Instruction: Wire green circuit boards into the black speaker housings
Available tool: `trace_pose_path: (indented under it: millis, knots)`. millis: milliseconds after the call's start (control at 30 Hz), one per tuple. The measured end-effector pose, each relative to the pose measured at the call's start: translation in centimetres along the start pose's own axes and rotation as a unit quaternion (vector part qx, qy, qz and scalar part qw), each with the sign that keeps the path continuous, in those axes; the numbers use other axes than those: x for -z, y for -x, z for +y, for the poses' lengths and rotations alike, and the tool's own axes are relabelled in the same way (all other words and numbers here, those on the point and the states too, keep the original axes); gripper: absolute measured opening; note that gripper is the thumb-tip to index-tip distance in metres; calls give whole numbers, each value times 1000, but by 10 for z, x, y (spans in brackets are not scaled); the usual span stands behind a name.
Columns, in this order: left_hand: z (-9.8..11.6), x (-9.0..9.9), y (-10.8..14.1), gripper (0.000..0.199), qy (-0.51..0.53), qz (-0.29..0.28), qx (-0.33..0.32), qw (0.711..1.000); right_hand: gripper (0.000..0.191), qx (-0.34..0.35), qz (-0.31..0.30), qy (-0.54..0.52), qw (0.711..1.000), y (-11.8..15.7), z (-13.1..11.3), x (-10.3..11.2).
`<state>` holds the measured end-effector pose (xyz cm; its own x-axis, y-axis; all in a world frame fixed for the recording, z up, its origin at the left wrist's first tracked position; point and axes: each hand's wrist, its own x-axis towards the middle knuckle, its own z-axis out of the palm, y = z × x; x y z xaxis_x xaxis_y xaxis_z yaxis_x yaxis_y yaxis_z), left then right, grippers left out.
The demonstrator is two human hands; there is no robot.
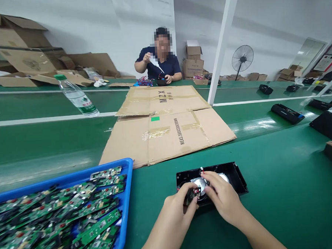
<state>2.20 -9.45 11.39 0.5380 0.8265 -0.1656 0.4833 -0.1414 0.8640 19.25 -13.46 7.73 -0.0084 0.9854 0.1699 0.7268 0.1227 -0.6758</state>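
A black speaker housing (243, 181) with two round silver speaker magnets (223, 177) lies on the green table in front of me. Over its left part, my left hand (177, 205) pinches a small circuit board (190, 195) between thumb and fingers. My right hand (224, 195) is closed at the fingertips around a thin wire, whose white connector (202, 169) sticks up past the index finger. Both hands are close together above the left magnet and hide part of the housing.
At left, a blue tray (128, 193) holds many green circuit boards (97, 224). Flattened cardboard (166, 135) covers the table ahead; a water bottle (78, 97) appears left of it. Across the table sits a co-worker (158, 63). Black housings (286, 113) lie to the right, near a white post (220, 43).
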Motion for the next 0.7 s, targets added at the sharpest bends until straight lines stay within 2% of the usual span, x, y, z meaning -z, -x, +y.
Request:
trace_pose_path:
  millis: [133, 267, 467, 567, 700]
  knots:
    - [3, -4, 0, 36, -16, 26, 12, 999, 24, -108, 86, -173, 975, 1, 13, 3]
    - [6, -7, 2, 43, -33, 40, 18, 998, 20, -117, 95, -271, 951, 1, 19, 6]
    - [-1, -12, 2, 45, -33, 55, -14, 998, 10, -19, 46, -223, 973, 1, 12, 12]
    - [-2, -14, 2, 42, -27, 48, -35, 998, 8, 9, 54, -177, 983, 2, 7, 10]
    - [-1, -15, 2, 40, -26, 39, -45, 998, 15, 61, 93, -94, 989, 4, 4, 4]
